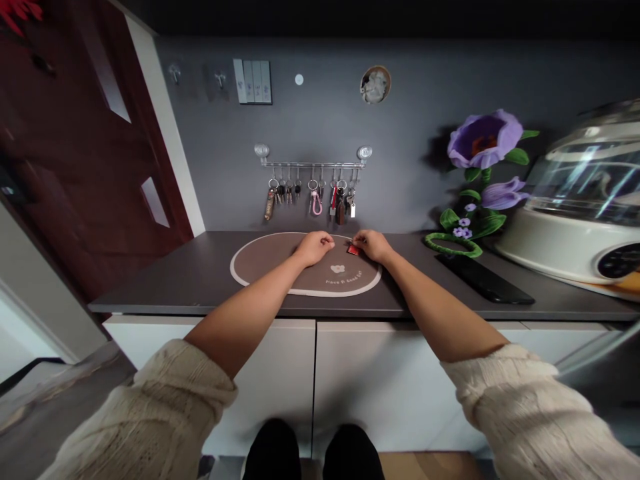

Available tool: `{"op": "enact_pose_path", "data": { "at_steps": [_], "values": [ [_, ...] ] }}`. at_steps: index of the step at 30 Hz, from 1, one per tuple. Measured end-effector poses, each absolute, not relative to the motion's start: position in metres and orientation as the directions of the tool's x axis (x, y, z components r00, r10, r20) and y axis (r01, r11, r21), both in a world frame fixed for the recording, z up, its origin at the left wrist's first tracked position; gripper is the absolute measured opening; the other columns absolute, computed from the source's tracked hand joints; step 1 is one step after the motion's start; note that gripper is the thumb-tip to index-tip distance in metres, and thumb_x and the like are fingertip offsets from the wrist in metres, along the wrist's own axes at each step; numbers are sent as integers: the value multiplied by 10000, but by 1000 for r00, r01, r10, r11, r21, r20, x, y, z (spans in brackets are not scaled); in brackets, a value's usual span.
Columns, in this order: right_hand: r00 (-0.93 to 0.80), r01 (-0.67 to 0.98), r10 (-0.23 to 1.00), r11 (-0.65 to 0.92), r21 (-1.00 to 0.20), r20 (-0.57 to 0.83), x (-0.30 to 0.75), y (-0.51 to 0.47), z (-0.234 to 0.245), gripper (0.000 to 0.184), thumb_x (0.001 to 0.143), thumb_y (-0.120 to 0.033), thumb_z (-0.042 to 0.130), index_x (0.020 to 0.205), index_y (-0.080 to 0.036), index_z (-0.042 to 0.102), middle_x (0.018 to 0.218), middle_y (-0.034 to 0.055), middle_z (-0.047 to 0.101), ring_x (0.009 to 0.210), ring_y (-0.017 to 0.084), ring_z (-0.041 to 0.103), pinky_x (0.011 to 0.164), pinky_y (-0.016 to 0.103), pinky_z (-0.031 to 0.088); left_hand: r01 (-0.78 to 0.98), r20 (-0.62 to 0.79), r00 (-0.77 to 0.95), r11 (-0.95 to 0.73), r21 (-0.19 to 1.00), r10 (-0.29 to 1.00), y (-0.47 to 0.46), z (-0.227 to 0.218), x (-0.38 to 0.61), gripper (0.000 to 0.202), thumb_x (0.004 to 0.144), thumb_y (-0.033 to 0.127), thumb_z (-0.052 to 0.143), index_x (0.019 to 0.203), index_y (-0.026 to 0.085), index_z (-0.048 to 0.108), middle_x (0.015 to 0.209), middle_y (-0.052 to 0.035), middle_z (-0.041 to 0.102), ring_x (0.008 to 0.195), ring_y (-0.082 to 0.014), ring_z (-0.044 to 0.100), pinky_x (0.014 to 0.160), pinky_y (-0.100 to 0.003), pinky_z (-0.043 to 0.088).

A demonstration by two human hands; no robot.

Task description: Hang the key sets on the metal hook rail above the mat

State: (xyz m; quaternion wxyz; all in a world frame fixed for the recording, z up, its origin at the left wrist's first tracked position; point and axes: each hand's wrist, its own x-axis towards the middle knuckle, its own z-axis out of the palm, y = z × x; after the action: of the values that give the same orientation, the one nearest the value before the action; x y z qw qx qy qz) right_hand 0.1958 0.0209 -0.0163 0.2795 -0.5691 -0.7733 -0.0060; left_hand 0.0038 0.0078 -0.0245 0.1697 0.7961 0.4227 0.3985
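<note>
We see the dark counter beneath our fingers, its front edge nearer our body than they are, with bare room to their left past the mat. Well right of them stands the white appliance. Directly under them lies the oval mat, its pale far rim just behind the fingertips. The key rail is above and behind them. Our left hand has its fingertips together; whether they hold anything, we cannot tell. Our right hand pinches the red tag over the mat's right part.
</note>
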Motion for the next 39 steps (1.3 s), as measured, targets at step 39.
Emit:
{"op": "enact_pose_path", "data": {
  "at_steps": [39],
  "values": [
    [1, -181, 897, 435, -882, 442, 181, 4, 6, 288, 596, -391, 649, 723, -171, 511, 735, 0, 560, 638, 80, 509, 629, 220, 434, 336, 509, 167, -534, 776, 844, 12, -28, 10, 176, 707, 254, 509, 765, 114, 599, 685, -38, 608, 635, -108, 536, 636, -244, 428]
  ]
}}
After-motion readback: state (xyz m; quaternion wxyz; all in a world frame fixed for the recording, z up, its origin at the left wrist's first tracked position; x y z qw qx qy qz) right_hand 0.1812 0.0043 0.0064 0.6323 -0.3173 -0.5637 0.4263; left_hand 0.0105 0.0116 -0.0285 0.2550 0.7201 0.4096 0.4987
